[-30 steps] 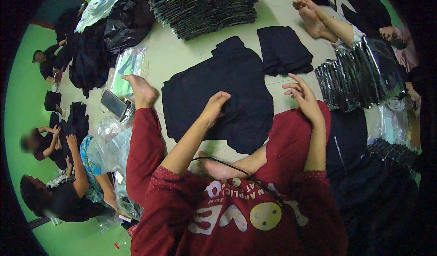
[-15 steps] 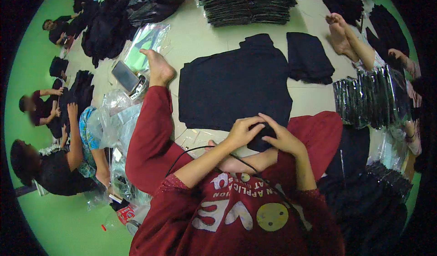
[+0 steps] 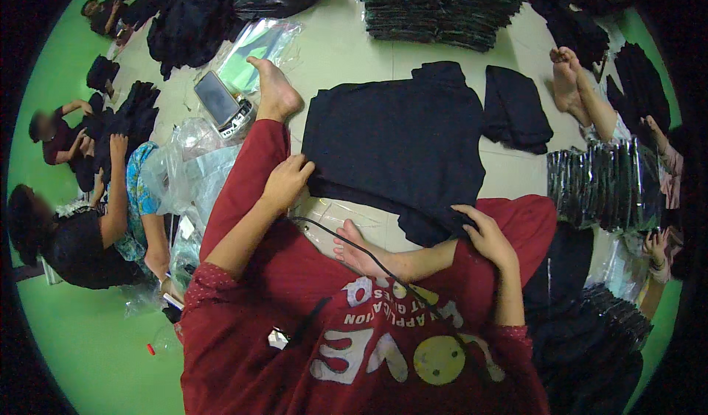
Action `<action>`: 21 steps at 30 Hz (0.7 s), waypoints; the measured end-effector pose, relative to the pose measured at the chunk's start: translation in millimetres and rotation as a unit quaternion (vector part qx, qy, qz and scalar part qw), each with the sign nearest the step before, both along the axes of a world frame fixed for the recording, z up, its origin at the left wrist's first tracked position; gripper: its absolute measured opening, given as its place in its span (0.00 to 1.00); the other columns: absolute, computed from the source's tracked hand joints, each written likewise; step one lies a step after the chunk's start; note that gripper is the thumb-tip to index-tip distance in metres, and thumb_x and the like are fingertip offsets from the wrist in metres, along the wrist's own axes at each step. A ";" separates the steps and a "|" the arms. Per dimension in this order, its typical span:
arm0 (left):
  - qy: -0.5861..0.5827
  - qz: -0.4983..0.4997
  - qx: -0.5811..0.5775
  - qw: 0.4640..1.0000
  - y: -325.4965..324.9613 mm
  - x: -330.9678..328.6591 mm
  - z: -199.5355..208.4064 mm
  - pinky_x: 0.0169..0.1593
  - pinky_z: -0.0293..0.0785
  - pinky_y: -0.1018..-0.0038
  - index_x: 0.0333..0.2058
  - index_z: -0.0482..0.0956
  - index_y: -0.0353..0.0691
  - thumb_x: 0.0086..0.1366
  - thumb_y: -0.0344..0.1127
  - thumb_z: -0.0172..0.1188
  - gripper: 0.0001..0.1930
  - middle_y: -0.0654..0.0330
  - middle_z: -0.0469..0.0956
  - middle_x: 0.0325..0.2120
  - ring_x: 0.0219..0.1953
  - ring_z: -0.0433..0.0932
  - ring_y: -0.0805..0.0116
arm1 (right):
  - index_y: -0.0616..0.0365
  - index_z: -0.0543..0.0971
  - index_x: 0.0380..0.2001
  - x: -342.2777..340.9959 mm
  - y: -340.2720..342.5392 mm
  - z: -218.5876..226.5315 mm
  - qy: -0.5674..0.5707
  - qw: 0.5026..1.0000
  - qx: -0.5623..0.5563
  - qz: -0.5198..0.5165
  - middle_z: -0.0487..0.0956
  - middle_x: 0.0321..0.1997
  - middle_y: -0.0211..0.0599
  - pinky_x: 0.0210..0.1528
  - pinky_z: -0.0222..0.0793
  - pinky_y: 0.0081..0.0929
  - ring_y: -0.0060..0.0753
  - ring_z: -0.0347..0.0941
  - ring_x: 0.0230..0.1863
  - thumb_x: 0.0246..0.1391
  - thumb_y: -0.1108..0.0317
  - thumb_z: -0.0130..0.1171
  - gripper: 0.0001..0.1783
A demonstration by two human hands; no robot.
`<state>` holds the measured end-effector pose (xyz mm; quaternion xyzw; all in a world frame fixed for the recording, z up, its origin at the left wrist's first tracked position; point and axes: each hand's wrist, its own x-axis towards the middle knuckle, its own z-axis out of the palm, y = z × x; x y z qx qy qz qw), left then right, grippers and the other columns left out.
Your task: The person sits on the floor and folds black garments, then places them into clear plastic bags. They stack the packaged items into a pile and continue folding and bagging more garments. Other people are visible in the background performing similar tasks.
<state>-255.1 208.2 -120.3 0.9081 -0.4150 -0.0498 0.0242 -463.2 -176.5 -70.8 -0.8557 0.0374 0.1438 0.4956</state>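
A black garment [image 3: 391, 138] lies spread on the floor in front of my folded legs, with a narrow part at its far edge and another pointing toward me. My left hand [image 3: 287, 182] is at its near left edge, fingers curled against the cloth; the fingertips are partly hidden. On the near right part rests my right hand [image 3: 488, 236], its forefinger and thumb stretched out and apart on the fabric. Beside the garment, to the right, lies a folded black cloth piece [image 3: 515, 110].
A tall stack of black packets [image 3: 450, 9] stands at the far side. More plastic-wrapped packets [image 3: 601, 186] stand at the right, near another person's feet [image 3: 568, 83]. At left lie a phone [image 3: 216, 98] and clear plastic bags [image 3: 184, 160]; other people sit beyond. A black cable [image 3: 346, 239] crosses my lap.
My hands have moved apart, the left one out to the garment's left edge, the right one a little to the right. The near part, bunched between them before, now lies flatter.
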 end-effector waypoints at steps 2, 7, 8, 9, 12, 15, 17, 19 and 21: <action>0.015 -0.078 0.008 0.997 10.6 -1.2 3.2 0.45 0.71 0.65 0.33 0.72 0.40 0.51 0.32 0.53 0.09 0.56 0.70 0.34 0.41 0.72 0.58 | 0.57 0.70 0.51 -2.3 4.1 -4.2 -0.008 1.000 -0.004 0.017 0.72 0.53 0.46 0.59 0.62 0.34 0.46 0.67 0.57 0.47 0.85 0.49 0.26; 0.169 -0.058 0.014 0.984 3.1 12.2 -0.7 0.44 0.72 0.63 0.34 0.77 0.40 0.51 0.30 0.56 0.10 0.57 0.75 0.33 0.40 0.75 0.56 | 0.57 0.70 0.51 8.1 0.6 -12.5 -0.016 0.999 -0.030 0.031 0.72 0.54 0.46 0.58 0.63 0.35 0.47 0.68 0.56 0.47 0.85 0.48 0.26; 0.220 -0.023 0.014 0.975 2.0 21.8 -1.4 0.43 0.72 0.62 0.34 0.78 0.40 0.51 0.29 0.57 0.10 0.57 0.76 0.32 0.39 0.76 0.56 | 0.57 0.70 0.52 16.4 -6.2 -13.3 -0.019 0.998 -0.045 0.032 0.72 0.54 0.46 0.58 0.63 0.35 0.47 0.68 0.56 0.47 0.84 0.47 0.26; 0.320 0.058 -0.042 0.945 0.8 33.9 -2.3 0.40 0.73 0.63 0.33 0.79 0.39 0.51 0.26 0.58 0.09 0.56 0.79 0.30 0.35 0.78 0.58 | 0.56 0.70 0.52 25.3 -12.5 -14.2 -0.029 0.997 -0.058 0.035 0.72 0.54 0.46 0.58 0.63 0.35 0.47 0.67 0.56 0.47 0.84 0.47 0.26; 0.460 0.207 -0.174 0.846 -0.4 60.5 -7.9 0.39 0.70 0.76 0.35 0.77 0.34 0.55 0.27 0.60 0.08 0.64 0.75 0.27 0.31 0.73 0.73 | 0.54 0.69 0.54 66.9 -37.0 -18.4 -0.102 0.990 -0.093 0.016 0.72 0.54 0.47 0.58 0.63 0.35 0.46 0.67 0.56 0.47 0.83 0.47 0.27; 0.454 0.329 -0.269 0.783 -3.3 59.6 -21.2 0.33 0.65 0.81 0.42 0.74 0.36 0.58 0.31 0.61 0.13 0.65 0.73 0.27 0.28 0.69 0.79 | 0.53 0.64 0.58 108.4 -53.8 -21.3 -0.110 0.987 -0.103 -0.060 0.74 0.50 0.47 0.54 0.64 0.34 0.47 0.70 0.52 0.50 0.82 0.46 0.29; 0.419 0.383 -0.331 0.754 -6.9 48.3 -32.4 0.35 0.68 0.80 0.46 0.71 0.37 0.55 0.32 0.64 0.19 0.65 0.74 0.27 0.30 0.72 0.78 | 0.52 0.62 0.60 124.5 -59.6 -21.0 -0.071 0.984 -0.097 -0.129 0.75 0.49 0.47 0.53 0.65 0.34 0.47 0.71 0.49 0.52 0.81 0.46 0.30; 0.356 0.378 -0.353 0.779 -10.8 35.1 -43.3 0.35 0.68 0.79 0.46 0.71 0.39 0.56 0.32 0.63 0.19 0.63 0.74 0.28 0.30 0.72 0.77 | 0.52 0.60 0.61 123.1 -58.2 -20.5 -0.108 0.983 -0.085 -0.122 0.75 0.48 0.46 0.51 0.65 0.34 0.47 0.72 0.47 0.53 0.80 0.46 0.31; 0.277 0.365 -0.347 0.818 -15.2 26.3 -51.4 0.36 0.69 0.76 0.46 0.70 0.38 0.57 0.31 0.61 0.17 0.60 0.75 0.28 0.30 0.73 0.72 | 0.54 0.57 0.62 115.2 -49.9 -23.8 -0.154 0.979 -0.101 -0.093 0.74 0.48 0.48 0.52 0.65 0.35 0.48 0.72 0.47 0.52 0.80 0.48 0.33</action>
